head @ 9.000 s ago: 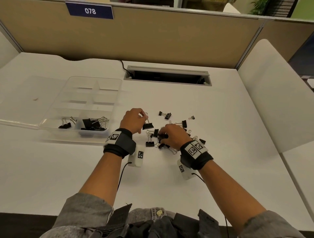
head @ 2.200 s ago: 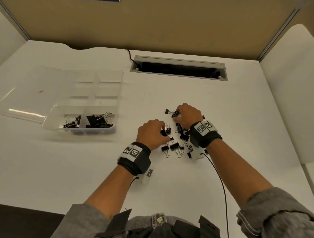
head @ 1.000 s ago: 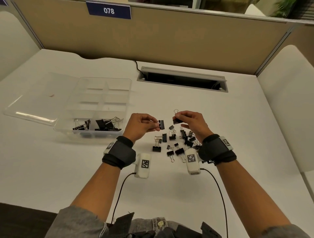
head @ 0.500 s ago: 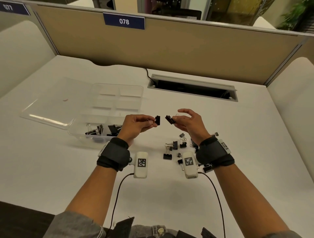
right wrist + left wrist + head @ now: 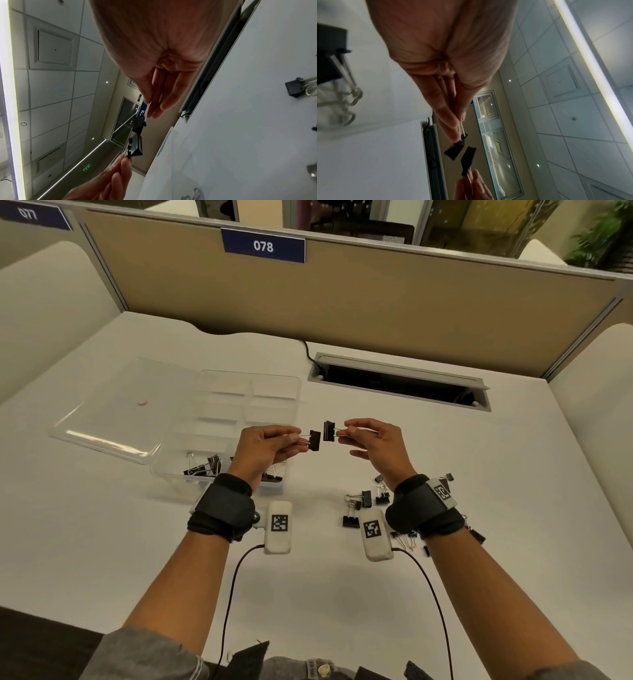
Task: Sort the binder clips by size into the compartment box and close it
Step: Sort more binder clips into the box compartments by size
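Note:
Each hand holds one small black binder clip by its wire handles, above the table. My left hand (image 5: 296, 438) pinches the left clip (image 5: 314, 440), also the left clip (image 5: 455, 151). My right hand (image 5: 342, 434) pinches the right clip (image 5: 329, 431), also the right clip (image 5: 138, 125). The two clips' black bodies face each other, almost touching. The clear compartment box (image 5: 295, 419) lies open at the left, its lid (image 5: 113, 412) folded out. Its two near compartments hold clips (image 5: 202, 469). Several loose clips (image 5: 363, 503) lie under my right wrist.
A cable slot (image 5: 397, 381) with a black cable is cut into the table behind the hands. A beige partition (image 5: 342, 313) closes the back and white panels flank both sides. Wrist camera cables trail toward the table's front edge.
Both hands have lifted off the table and turned their clips body to body, closing the gap between them. The head view has tilted up.

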Action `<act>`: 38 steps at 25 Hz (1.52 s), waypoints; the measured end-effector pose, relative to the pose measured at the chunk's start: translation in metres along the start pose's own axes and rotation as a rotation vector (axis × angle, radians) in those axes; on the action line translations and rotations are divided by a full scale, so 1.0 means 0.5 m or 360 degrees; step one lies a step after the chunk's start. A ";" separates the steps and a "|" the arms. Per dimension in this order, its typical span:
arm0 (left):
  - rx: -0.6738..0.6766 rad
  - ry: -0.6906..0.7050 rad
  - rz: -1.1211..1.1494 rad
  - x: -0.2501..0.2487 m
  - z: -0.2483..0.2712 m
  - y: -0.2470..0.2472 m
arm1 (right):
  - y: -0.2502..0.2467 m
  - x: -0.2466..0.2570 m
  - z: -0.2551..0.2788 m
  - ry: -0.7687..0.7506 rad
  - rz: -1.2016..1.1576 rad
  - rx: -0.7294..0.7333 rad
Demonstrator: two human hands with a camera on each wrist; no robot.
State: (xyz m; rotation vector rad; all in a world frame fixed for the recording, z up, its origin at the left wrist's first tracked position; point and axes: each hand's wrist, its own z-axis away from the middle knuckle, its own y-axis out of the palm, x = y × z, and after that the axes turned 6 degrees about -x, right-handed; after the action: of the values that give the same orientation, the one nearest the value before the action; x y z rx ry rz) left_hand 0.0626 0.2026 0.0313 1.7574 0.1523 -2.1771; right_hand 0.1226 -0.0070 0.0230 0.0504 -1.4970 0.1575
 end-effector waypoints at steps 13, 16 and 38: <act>-0.0238 0.0228 -0.0966 -0.080 -0.181 -0.134 | 0.183 0.019 -0.142 -0.0417 0.1031 0.0026; -0.0194 0.0178 -0.1132 -0.077 -0.219 -0.147 | 0.227 0.002 -0.171 -0.0409 0.1258 0.0114; 0.0571 0.0580 -0.2304 0.122 0.071 0.155 | -0.156 -0.111 0.098 -0.0071 0.1730 0.0315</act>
State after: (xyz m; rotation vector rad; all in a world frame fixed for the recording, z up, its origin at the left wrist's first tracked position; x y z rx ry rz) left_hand 0.0438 0.1079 -0.0093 2.6886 1.6555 -2.7137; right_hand 0.0808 -0.0945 -0.0238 -0.6139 -1.4078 1.1771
